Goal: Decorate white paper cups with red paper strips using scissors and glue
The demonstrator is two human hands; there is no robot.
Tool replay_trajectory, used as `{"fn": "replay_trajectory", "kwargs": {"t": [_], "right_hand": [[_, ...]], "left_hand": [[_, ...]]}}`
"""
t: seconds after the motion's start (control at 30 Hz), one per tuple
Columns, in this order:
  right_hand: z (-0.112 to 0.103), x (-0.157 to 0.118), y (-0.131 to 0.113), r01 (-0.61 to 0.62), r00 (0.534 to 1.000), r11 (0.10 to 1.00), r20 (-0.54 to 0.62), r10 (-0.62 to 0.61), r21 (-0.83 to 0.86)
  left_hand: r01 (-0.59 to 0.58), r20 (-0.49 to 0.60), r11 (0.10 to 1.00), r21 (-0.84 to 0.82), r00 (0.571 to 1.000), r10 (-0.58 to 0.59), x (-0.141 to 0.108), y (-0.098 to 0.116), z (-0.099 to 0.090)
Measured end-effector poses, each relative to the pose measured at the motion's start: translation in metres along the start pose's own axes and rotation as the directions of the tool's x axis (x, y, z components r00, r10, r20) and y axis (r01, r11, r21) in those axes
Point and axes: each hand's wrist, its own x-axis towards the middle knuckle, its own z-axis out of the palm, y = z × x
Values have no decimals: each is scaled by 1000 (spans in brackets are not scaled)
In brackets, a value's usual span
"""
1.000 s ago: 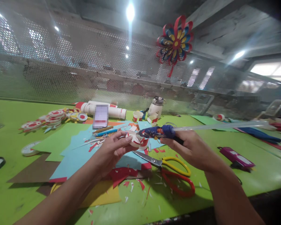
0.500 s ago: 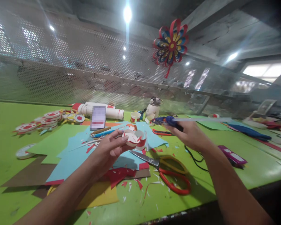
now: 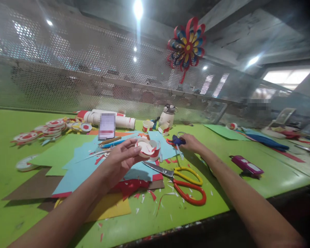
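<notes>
Pinched between thumb and curled fingers, the paper cup sits in the person's left hand above blue paper; the right hand, partly closed, grips the glue gun over the green table, facing a perforated screen.

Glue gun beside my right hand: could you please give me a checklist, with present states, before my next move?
1. Left hand holds the white-and-red paper piece: ok.
2. Right hand is at the glue gun: ok.
3. Right hand's grip is firm: cannot tell, its fingers are mostly hidden.
4. Glue gun is cool: cannot tell from a picture.
5. Scissors lie on the table, outside both hands: ok.
6. Table is free of scraps: not ok.
</notes>
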Motion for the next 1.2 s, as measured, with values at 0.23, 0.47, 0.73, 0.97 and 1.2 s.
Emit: {"fn": "replay_trajectory", "kwargs": {"t": [0.23,0.47,0.73,0.97,1.2], "right_hand": [[-13,-12,-2,60,995,995,-81,-54,82],[-74,-56,-94,313,924,869,-334,-185,383],[-88,-68,-167,452,892,882,-78,-445,131],[-85,-58,-173,412,911,905,64,-408,-102],[-84,-58,-179,377,926,914,82,-369,-149]], "left_hand": [[9,39,1000,3,999,-9,-3,2,3],[42,31,998,42,999,-43,-2,-3,2],[64,19,995,74,998,-65,-1,-13,4],[32,-40,997,68,999,-29,0,-17,4],[12,-43,998,64,999,-9,0,-19,4]]}}
